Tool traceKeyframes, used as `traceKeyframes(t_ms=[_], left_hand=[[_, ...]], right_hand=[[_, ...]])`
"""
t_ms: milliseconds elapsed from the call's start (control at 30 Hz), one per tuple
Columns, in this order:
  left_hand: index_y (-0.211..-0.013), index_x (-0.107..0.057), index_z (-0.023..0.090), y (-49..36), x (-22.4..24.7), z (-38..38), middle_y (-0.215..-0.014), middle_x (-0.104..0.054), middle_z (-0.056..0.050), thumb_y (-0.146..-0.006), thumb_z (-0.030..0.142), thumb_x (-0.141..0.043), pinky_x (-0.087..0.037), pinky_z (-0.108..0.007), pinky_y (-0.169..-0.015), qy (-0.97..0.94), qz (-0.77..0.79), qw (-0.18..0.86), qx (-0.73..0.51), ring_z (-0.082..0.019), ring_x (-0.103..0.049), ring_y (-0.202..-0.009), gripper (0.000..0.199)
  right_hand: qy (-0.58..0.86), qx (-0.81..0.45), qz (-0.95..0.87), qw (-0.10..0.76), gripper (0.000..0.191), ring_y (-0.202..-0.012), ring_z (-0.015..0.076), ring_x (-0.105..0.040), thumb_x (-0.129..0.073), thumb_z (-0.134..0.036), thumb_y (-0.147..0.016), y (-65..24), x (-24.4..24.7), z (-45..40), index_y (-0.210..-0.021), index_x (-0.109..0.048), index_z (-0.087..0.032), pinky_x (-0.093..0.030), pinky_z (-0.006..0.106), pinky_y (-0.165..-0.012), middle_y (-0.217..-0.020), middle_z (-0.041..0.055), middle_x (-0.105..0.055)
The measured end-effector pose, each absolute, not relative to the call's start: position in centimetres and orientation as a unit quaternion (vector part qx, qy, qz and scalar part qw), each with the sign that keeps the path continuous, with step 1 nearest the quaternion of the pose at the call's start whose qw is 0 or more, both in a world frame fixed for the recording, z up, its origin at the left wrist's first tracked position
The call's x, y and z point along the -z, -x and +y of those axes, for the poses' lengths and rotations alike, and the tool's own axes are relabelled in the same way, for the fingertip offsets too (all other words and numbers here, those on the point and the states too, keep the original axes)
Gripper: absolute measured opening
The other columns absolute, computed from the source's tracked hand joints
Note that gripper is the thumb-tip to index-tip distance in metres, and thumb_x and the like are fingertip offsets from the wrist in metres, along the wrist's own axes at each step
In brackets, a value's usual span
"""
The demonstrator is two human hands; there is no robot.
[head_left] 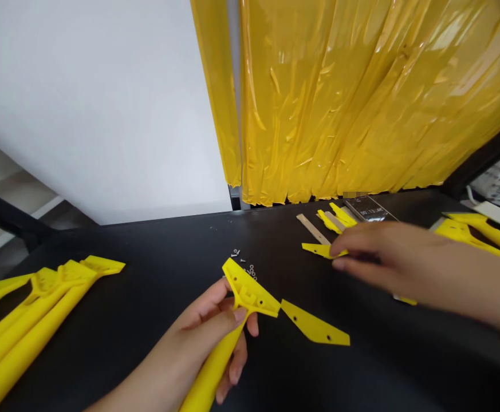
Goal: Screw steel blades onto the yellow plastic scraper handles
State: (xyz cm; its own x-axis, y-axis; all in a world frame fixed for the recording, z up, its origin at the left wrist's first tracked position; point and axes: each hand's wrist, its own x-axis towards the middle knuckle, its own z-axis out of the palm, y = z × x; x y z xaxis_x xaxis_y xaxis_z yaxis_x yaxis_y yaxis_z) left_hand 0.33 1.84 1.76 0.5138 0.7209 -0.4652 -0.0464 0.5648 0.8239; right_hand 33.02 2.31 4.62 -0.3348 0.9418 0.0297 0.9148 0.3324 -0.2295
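My left hand [221, 329] is wrapped round the neck of a yellow handle piece [250, 290] with a wide, holed head. Just right of that head, a flat yellow plate [316, 325] with two holes lies on the black table. My right hand [361, 252] reaches across the right side, its thumb and fingertips at the end of another flat yellow plate [316, 249]. Whether the fingers grip this plate is unclear. Small screws and nuts [251, 269] lie behind the held head.
Several yellow handles [56, 286] lie at the left, and more yellow pieces [456, 229] at the right. A flat strip [312, 228], small yellow parts [338, 217] and a dark-screened device [370, 209] are at the back. Yellow plastic sheeting [339, 103] hangs behind the table [168, 274].
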Motion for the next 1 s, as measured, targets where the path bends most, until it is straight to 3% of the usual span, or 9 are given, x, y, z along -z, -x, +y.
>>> traceKeyframes(t_ms=[67, 200, 333, 467, 600, 767, 900, 1000], left_hand=[[-0.1, -0.065, 0.02, -0.5, -1.9, 1.7, -0.085, -0.068, 0.0, -0.102, 0.027, -0.057, -0.044, -0.014, -0.037, -0.394, 0.435, 0.769, -0.253, -0.005, -0.053, -0.042, 0.011], [-0.1, -0.064, 0.02, -0.8, -1.8, 1.5, -0.083, -0.068, 0.0, -0.101, 0.027, -0.059, -0.041, -0.013, -0.035, -0.39, 0.449, 0.759, -0.266, -0.004, -0.05, -0.04, 0.009], [-0.098, -0.064, 0.021, -0.8, -1.6, 1.5, -0.079, -0.068, 0.0, -0.1, 0.028, -0.058, -0.04, -0.012, -0.035, -0.385, 0.46, 0.754, -0.268, -0.004, -0.047, -0.039, 0.009], [-0.093, -0.063, 0.021, -0.6, -1.5, 1.5, -0.055, -0.059, 0.004, -0.103, 0.033, -0.052, -0.041, -0.014, -0.034, -0.399, 0.459, 0.751, -0.255, -0.008, -0.045, -0.036, 0.018], [-0.094, -0.064, 0.021, -0.5, -1.5, 1.5, -0.068, -0.064, 0.002, -0.101, 0.037, -0.057, -0.041, -0.013, -0.034, -0.391, 0.469, 0.738, -0.286, -0.006, -0.046, -0.038, 0.018], [-0.09, -0.064, 0.021, -0.4, -1.4, 1.9, -0.075, -0.067, 0.002, -0.102, 0.033, -0.056, -0.044, -0.017, -0.034, -0.391, 0.46, 0.746, -0.281, -0.007, -0.051, -0.036, 0.019], [-0.089, -0.064, 0.02, -0.4, -1.4, 1.9, -0.077, -0.067, 0.001, -0.1, 0.035, -0.061, -0.047, -0.018, -0.036, -0.385, 0.457, 0.754, -0.273, -0.007, -0.053, -0.038, 0.019], [-0.088, -0.065, 0.02, -0.4, -1.5, 1.8, -0.077, -0.067, 0.002, -0.1, 0.035, -0.062, -0.047, -0.017, -0.037, -0.387, 0.458, 0.753, -0.271, -0.006, -0.053, -0.039, 0.019]], right_hand=[[0.546, -0.071, -0.829, 0.093, 0.019, -0.094, 0.0273, -0.073, -0.069, -0.041, -0.093, -30.2, -3.5, 0.7, -0.105, -0.076, -0.028, -0.056, 0.042, -0.084, -0.106, 0.0056, -0.077], [0.528, -0.086, -0.842, 0.07, 0.02, -0.1, 0.0319, -0.073, -0.076, -0.03, -0.086, -27.8, -1.9, -0.9, -0.104, -0.073, -0.022, -0.057, 0.048, -0.088, -0.106, 0.0086, -0.076], [0.526, -0.11, -0.841, 0.072, 0.03, -0.099, 0.03, -0.073, -0.079, -0.023, -0.081, -27.8, -1.7, -1.2, -0.11, -0.068, -0.024, -0.055, 0.043, -0.085, -0.108, 0.0056, -0.075], [0.517, -0.198, -0.832, 0.039, 0.021, -0.093, 0.0236, -0.071, -0.072, -0.012, -0.082, -27.3, -2.5, -1.5, -0.095, -0.064, -0.026, -0.053, 0.035, -0.078, -0.098, 0.0001, -0.072], [0.509, -0.236, -0.827, 0.038, 0.024, -0.091, 0.0191, -0.069, -0.065, -0.005, -0.081, -26.9, -3.0, -1.8, -0.092, -0.062, -0.026, -0.051, 0.031, -0.078, -0.096, -0.0027, -0.069], [0.554, -0.091, -0.822, 0.094, 0.006, -0.08, 0.0192, -0.068, -0.06, -0.025, -0.095, -28.4, -1.6, 1.2, -0.091, -0.065, -0.027, -0.051, 0.033, -0.071, -0.089, -0.0011, -0.07], [0.625, 0.007, -0.769, 0.136, 0.024, -0.107, 0.0332, -0.064, -0.05, -0.032, -0.102, -30.4, 0.3, 5.7, -0.108, -0.069, -0.019, -0.048, 0.052, -0.098, -0.107, 0.0136, -0.072], [0.627, 0.015, -0.768, 0.129, 0.027, -0.108, 0.0328, -0.064, -0.05, -0.03, -0.102, -31.2, 1.0, 7.3, -0.11, -0.073, -0.018, -0.044, 0.054, -0.105, -0.107, 0.0142, -0.073]])
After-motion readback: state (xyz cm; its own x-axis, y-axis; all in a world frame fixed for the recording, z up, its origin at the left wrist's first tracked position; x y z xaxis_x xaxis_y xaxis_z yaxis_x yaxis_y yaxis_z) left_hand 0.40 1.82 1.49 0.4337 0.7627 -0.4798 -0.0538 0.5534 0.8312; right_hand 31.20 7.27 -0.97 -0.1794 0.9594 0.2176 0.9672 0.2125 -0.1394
